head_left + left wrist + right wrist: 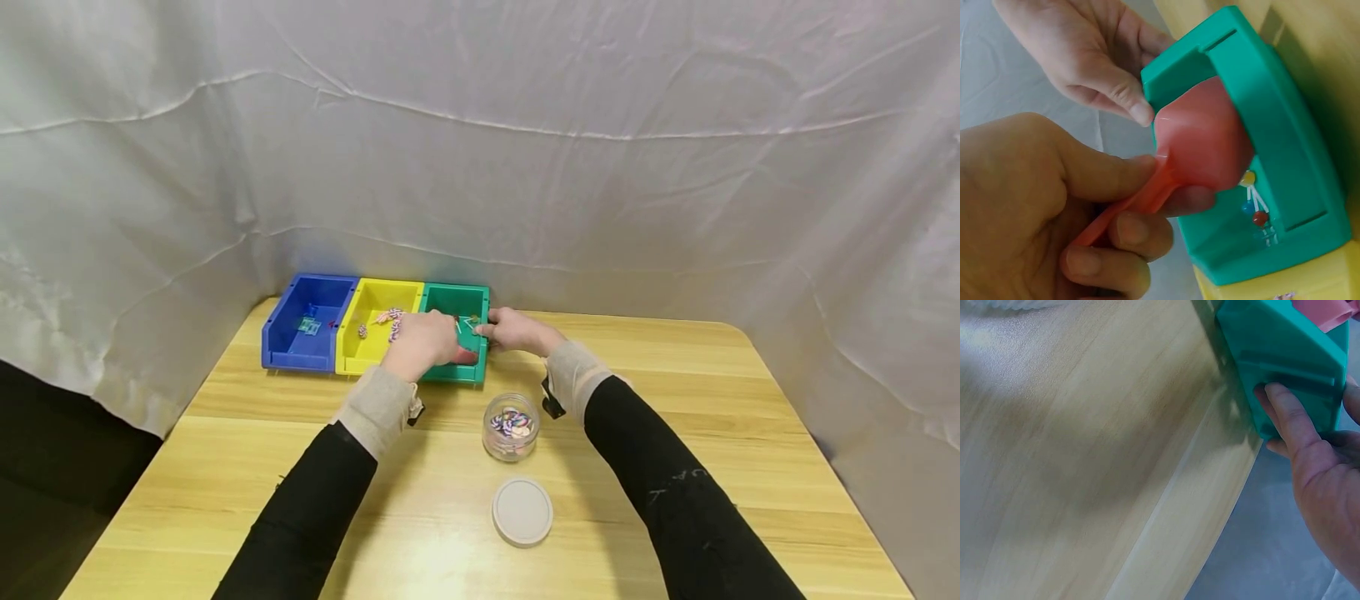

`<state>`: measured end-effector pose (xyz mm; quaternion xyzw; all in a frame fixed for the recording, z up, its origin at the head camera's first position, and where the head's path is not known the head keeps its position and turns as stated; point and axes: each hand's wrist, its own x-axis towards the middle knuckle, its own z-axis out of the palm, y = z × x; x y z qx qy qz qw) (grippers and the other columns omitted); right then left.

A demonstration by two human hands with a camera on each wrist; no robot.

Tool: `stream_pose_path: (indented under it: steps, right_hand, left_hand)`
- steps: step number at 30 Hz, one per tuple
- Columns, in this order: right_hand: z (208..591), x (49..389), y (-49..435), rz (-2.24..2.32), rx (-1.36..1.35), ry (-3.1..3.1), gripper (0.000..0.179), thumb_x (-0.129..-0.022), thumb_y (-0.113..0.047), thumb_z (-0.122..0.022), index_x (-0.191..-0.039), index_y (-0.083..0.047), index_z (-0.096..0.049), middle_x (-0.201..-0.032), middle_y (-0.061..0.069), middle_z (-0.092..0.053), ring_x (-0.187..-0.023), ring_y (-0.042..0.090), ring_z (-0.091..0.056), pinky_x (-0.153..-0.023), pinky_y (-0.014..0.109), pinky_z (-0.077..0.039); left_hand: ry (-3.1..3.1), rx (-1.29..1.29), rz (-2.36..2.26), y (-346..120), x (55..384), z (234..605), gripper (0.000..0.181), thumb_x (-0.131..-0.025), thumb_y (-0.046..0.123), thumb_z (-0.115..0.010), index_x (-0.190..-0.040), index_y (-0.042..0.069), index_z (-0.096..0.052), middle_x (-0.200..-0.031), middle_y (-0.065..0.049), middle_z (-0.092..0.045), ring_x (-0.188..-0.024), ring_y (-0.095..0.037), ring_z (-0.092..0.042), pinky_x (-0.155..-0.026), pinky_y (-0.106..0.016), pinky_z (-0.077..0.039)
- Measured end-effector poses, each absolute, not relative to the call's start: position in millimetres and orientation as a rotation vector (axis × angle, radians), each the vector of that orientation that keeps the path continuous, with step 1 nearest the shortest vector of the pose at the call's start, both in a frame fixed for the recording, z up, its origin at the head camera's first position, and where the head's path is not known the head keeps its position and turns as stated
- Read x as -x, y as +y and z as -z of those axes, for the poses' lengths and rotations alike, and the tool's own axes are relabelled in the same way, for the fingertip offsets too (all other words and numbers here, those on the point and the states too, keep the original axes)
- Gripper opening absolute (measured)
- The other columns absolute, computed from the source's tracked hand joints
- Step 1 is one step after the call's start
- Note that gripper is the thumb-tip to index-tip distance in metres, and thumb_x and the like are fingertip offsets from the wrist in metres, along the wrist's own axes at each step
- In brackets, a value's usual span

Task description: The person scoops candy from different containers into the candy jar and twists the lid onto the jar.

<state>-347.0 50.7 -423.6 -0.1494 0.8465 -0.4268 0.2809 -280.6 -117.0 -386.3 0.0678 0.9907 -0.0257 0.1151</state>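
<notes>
My left hand (423, 340) grips the handle of a pinkish-red scoop (1204, 137), thumb on top and fingers curled beneath. The scoop's head is down inside the green bin (1291, 125). In the left wrist view, small white sticks with yellow, blue and red round heads (1259, 218) lie on the bin floor beside it. My right hand (521, 330) holds the bin's right side wall. Its thumb is at the rim, while its fingers (1294, 415) lie along the outer face, as the right wrist view shows. Whether the scoop carries anything is hidden.
Left of the green bin stand a yellow bin (382, 292) with striped pieces and a blue bin (300, 362) with small translucent pieces. A clear jar (508, 450) of striped pieces stands nearer on the table, its white lid (522, 511) in front. Grey cloth (570, 192) hangs behind.
</notes>
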Motion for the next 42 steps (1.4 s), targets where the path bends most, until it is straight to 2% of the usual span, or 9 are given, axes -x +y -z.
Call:
stream_pose_path:
  steps: [6,10,13,21,26,32,38,42]
  right_hand:
    - [424.9,346.9,49.3,1.152,0.388,2.262,0.03,-0.112,-0.015,-0.049,-0.131,0.007,-0.052,-0.119,0.026,-0.06,-0.095,0.02,-0.061,-0.106,0.052,-0.05]
    - [424.7,347.2,49.9,1.137,0.385,2.277,0.031,-0.112,-0.015,-0.049,-0.133,0.007,-0.052,-0.115,0.019,-0.061,-0.099,0.022,-0.062,-0.105,0.05,-0.05]
    - [423.7,347.7,50.8,1.154,0.374,2.264,0.032,-0.112,-0.015,-0.048,-0.135,0.007,-0.05,-0.118,0.021,-0.061,-0.103,0.025,-0.062,-0.106,0.05,-0.05]
    - [423.0,349.7,52.6,1.19,0.348,2.221,0.038,-0.112,-0.016,-0.046,-0.141,0.009,-0.045,-0.136,0.03,-0.054,-0.114,0.03,-0.061,-0.108,0.05,-0.048]
    - [425.3,350.1,53.8,1.19,0.339,2.221,0.04,-0.112,-0.016,-0.047,-0.144,0.008,-0.044,-0.137,0.03,-0.054,-0.114,0.029,-0.061,-0.107,0.049,-0.049]
    - [425.5,348.4,53.5,1.21,0.34,2.211,0.036,-0.112,-0.014,-0.047,-0.14,0.008,-0.047,-0.134,0.028,-0.055,-0.113,0.028,-0.062,-0.107,0.05,-0.049]
    - [423.7,345.1,53.8,1.205,0.356,2.204,0.037,-0.112,-0.014,-0.046,-0.142,0.008,-0.045,-0.139,0.03,-0.053,-0.124,0.035,-0.06,-0.107,0.05,-0.048]
    - [424.4,346.0,56.0,1.208,0.356,2.198,0.037,-0.112,-0.014,-0.046,-0.142,0.008,-0.044,-0.138,0.03,-0.053,-0.123,0.036,-0.061,-0.107,0.049,-0.049]
  left_hand:
    - [2.962,-0.198,0.048,-115.7,281.4,396.9,0.047,-0.105,0.046,-0.057,-0.13,0.008,-0.068,-0.111,-0.011,-0.07,-0.09,-0.025,-0.063,-0.09,-0.047,-0.055]
    - [3.001,-0.191,0.006,-117.2,282.3,403.0,0.033,-0.105,0.036,-0.06,-0.116,0.006,-0.07,-0.1,-0.01,-0.069,-0.083,-0.026,-0.063,-0.081,-0.044,-0.055]
    - [3.015,-0.188,-0.008,-117.4,284.1,405.0,0.027,-0.104,0.03,-0.061,-0.114,0.006,-0.07,-0.098,-0.01,-0.068,-0.08,-0.025,-0.063,-0.077,-0.042,-0.056]
    - [3.019,-0.2,-0.022,-115.3,292.0,406.7,0.025,-0.104,0.029,-0.063,-0.114,0.008,-0.071,-0.1,-0.009,-0.07,-0.082,-0.024,-0.064,-0.081,-0.044,-0.057]
    - [3.04,-0.218,-0.009,-114.8,298.0,408.5,0.025,-0.105,0.028,-0.061,-0.114,0.008,-0.073,-0.1,-0.009,-0.071,-0.082,-0.025,-0.066,-0.079,-0.045,-0.058]
    - [3.049,-0.228,0.031,-113.6,305.2,407.9,0.025,-0.104,0.028,-0.063,-0.114,0.007,-0.073,-0.1,-0.01,-0.071,-0.082,-0.025,-0.065,-0.078,-0.043,-0.059]
    - [3.057,-0.234,0.008,-114.5,311.0,408.5,0.031,-0.108,0.034,-0.058,-0.11,0.009,-0.076,-0.095,-0.008,-0.071,-0.08,-0.024,-0.067,-0.075,-0.042,-0.06]
    - [3.059,-0.242,-0.022,-115.5,315.6,411.1,0.027,-0.108,0.031,-0.057,-0.11,0.011,-0.075,-0.099,-0.008,-0.072,-0.083,-0.024,-0.067,-0.078,-0.043,-0.059]
